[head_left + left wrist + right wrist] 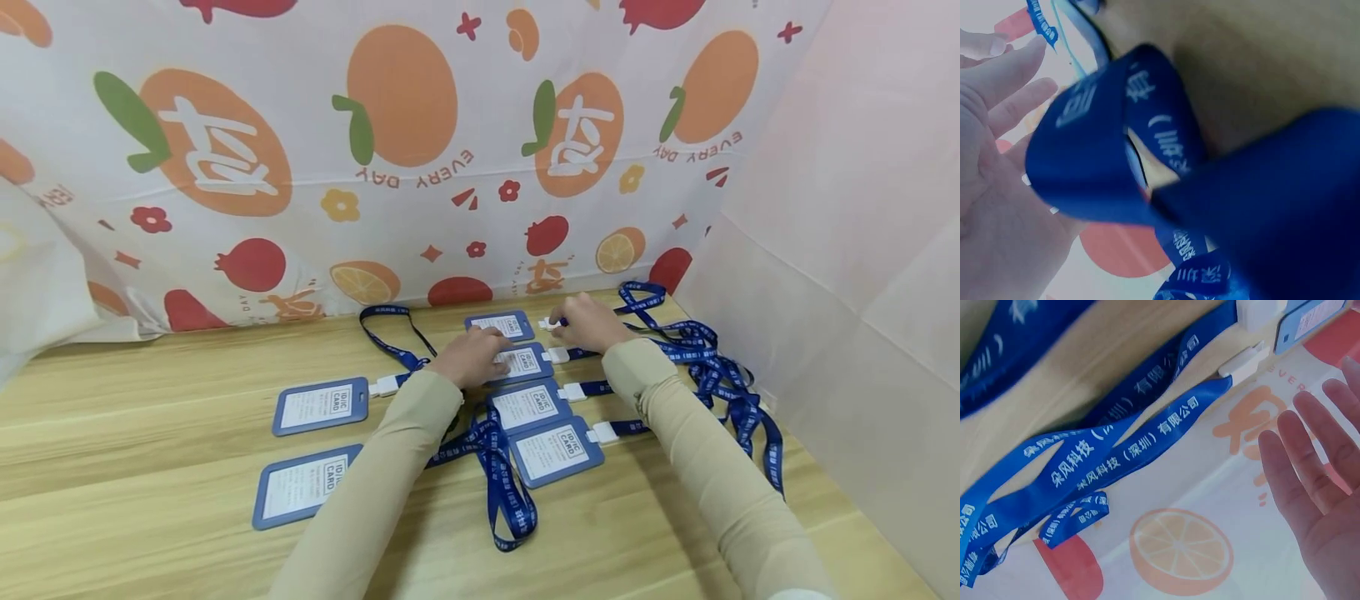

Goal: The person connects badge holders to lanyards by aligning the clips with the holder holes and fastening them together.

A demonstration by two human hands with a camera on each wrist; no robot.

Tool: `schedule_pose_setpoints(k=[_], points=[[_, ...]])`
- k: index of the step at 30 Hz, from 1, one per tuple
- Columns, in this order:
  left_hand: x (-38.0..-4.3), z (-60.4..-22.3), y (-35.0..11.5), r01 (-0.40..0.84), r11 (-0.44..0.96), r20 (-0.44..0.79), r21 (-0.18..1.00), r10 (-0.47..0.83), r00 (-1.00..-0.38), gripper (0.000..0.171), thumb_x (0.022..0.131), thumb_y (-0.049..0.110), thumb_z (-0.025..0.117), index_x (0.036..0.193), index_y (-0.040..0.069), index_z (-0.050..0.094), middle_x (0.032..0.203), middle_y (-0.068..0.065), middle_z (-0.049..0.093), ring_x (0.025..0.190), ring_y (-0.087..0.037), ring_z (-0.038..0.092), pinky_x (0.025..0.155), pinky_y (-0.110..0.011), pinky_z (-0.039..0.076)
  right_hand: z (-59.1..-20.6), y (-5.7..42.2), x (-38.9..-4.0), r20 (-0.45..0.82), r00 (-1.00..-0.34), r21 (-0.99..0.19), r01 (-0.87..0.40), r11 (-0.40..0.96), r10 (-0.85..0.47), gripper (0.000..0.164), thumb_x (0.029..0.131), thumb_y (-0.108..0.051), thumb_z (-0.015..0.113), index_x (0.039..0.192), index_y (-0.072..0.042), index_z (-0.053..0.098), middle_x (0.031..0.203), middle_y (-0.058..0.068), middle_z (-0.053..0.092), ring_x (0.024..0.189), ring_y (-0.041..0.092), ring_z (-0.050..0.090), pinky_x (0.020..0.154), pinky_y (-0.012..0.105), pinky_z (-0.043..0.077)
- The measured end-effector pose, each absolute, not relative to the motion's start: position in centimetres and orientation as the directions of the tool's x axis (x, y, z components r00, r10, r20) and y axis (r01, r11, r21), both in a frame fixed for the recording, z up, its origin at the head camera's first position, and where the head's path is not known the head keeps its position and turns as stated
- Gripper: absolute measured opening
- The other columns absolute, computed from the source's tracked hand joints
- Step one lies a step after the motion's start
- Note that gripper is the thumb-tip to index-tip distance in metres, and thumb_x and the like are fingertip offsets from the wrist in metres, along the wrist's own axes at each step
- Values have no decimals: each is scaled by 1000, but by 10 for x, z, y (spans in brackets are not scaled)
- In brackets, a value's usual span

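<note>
Both arms reach forward (fingers loosely extended).

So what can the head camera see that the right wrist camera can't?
Only the head view shows the left hand, the beige sleeves and the two card holders on the left. Only the right wrist view shows the palm side of the right hand. Both show blue lanyards, white clips and fruit-print cloth.

Behind the wood-grain counter, a white cloth with fruit and flower prints, lettering among them; right of the counter, a plain pale sheet.
</note>
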State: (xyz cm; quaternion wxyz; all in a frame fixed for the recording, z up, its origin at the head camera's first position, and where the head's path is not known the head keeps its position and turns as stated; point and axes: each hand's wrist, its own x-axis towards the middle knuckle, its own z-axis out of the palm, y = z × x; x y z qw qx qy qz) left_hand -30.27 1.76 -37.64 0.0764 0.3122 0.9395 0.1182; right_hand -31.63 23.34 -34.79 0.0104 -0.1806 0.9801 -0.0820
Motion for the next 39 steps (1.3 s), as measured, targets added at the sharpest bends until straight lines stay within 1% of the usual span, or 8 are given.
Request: schedule_pose_setpoints(k=[3, 8, 15, 19, 23, 30, 35, 39], points=[[-305, -375, 16, 576, 779, -48, 246, 604, -796, 41, 101, 25, 66, 139, 9, 63, 146, -14, 54, 133, -34, 49, 112, -48, 39, -346, 233, -318, 2, -938, -141, -343, 929, -346, 22, 95, -12, 71, 113, 0, 76, 117, 16, 72, 110, 31, 66, 97, 45, 52], [-308, -373, 11, 565, 794, -34, 226, 586, -810, 40, 101, 22, 66, 138, 8, 64, 144, -15, 56, 132, -33, 50, 111, -46, 40, -349, 235, -321, 2, -929, -125, -367, 922, -369, 18, 94, -9, 71, 108, -1, 78, 114, 16, 73, 110, 32, 66, 96, 46, 52], [-311, -370, 7, 580, 786, -11, 214, 595, -803, 37, 99, 18, 69, 133, 6, 66, 140, -17, 58, 130, -35, 51, 111, -47, 40, -358, 242, -327, 29, -921, -82, -389, 917, -388, 19, 92, -3, 67, 107, 1, 78, 110, 16, 74, 100, 30, 69, 90, 45, 55], [-312, -369, 8, 576, 790, -16, 208, 592, -806, 38, 99, 19, 68, 135, 7, 66, 140, -16, 58, 130, -34, 51, 111, -47, 41, -361, 244, -331, 46, -921, -75, -389, 918, -386, 22, 91, -1, 66, 110, 1, 77, 111, 18, 73, 105, 33, 69, 93, 47, 55], [-314, -369, 9, 546, 814, -19, 200, 560, -828, 39, 99, 19, 68, 136, 8, 65, 139, -14, 59, 128, -32, 52, 110, -48, 42, -362, 246, -333, 39, -922, -74, -387, 919, -385, 23, 91, -2, 65, 111, 2, 77, 112, 18, 73, 106, 34, 68, 93, 47, 54], [-317, -371, 12, 521, 817, -30, 247, 544, -839, 37, 100, 18, 66, 136, 8, 65, 139, -14, 59, 128, -31, 53, 111, -45, 41, -363, 249, -334, 68, -927, -32, -372, 928, -369, 21, 89, -3, 68, 107, 0, 78, 109, 17, 74, 103, 33, 69, 92, 47, 55], [-322, -375, 11, 482, 836, -35, 261, 508, -861, 38, 100, 18, 67, 136, 7, 64, 140, -14, 59, 125, -28, 55, 110, -43, 42, -364, 244, -334, 62, -921, -22, -386, 922, -384, 22, 90, -3, 67, 110, 1, 77, 111, 17, 73, 105, 34, 68, 92, 46, 54], [-326, -376, 10, 474, 837, -41, 275, 502, -864, 39, 100, 19, 67, 137, 7, 64, 141, -14, 59, 126, -27, 56, 110, -43, 42, -366, 240, -335, 65, -919, -22, -392, 920, -390, 22, 91, -2, 67, 110, 0, 77, 111, 17, 73, 104, 33, 69, 92, 46, 55]])
